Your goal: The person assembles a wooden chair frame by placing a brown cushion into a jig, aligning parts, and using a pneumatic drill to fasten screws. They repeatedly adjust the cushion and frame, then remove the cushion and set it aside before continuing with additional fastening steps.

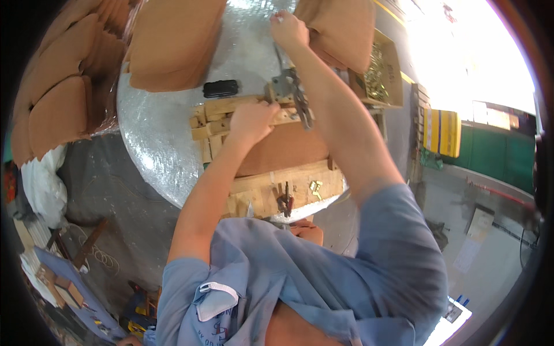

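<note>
Spreading across the middle of the scene, the round counter point(138, 144) is covered in shiny clear film. Two stacks of brown sheets are set on its far side, the left stack point(173, 43) and the right stack point(346, 29). Nearer, a wooden frame point(259, 184) is laid at the near edge, and a single brown sheet point(283, 151) is held between its far and near boards. On the far board a metal lever mechanism point(283, 86) is seated, its lever point(279, 56) pointed away to the far side. Small brass pieces point(315, 189) are scattered on the near board.

The step in hand is judged to be the working of the lever. For this, the frame should be steadied flat, the sheet kept square, the lever moved in one smooth sweep, and the near fingertips kept clear of the metal.

The right arm is stretched far forward, and the right hand point(291, 32) appears curled around the lever's far end. The left arm is bent more, and the left hand point(252, 122) is rested on the far board, just left of the mechanism, with fingers bent; whether anything is pinched in that grip cannot be told.
</note>
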A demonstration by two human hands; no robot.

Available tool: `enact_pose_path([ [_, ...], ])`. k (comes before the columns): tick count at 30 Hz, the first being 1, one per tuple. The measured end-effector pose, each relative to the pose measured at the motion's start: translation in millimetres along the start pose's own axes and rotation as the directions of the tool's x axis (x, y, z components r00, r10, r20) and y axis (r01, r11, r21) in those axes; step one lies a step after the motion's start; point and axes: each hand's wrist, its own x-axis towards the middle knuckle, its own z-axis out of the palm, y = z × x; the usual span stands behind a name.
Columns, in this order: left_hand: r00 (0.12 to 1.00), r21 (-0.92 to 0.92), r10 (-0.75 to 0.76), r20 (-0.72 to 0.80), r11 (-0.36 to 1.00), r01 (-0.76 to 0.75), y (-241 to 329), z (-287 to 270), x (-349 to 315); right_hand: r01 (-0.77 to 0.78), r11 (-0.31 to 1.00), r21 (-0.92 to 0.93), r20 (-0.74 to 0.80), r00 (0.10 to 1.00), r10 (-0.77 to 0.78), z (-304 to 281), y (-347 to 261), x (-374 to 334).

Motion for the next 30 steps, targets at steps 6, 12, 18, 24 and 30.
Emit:
enact_pose_path([
  [6, 0.998, -0.053, -0.057, -0.029, 0.997, 0.056, -12.1, 9.9, -9.3, -0.101, 0.994, 0.045, 0.182, 0.979, 0.092, 13.3, -16.1, -2.3],
  [12, 0.999, -0.047, -0.024, -0.039, 0.999, 0.022, -8.8, 16.4, -2.4, -0.091, 0.978, -0.189, 0.233, 0.963, 0.135, 36.2, 12.7, 9.3],
  [18, 0.998, 0.055, -0.019, -0.062, 0.998, 0.023, -4.6, 12.5, 3.3, -0.215, 0.951, 0.221, 0.283, 0.948, 0.149, 18.5, 25.9, 18.5],
  [24, 0.997, 0.023, -0.070, -0.017, 0.997, 0.070, -13.2, 10.9, -5.1, -0.654, 0.643, 0.398, 0.636, 0.702, 0.319, -1.5, -3.2, -25.3],
  [30, 0.993, 0.020, -0.088, 0.074, 0.996, 0.086, -2.5, 5.1, -2.4, -0.649, 0.725, 0.230, 0.692, 0.633, 0.347, 55.1, 52.2, 6.9],
])
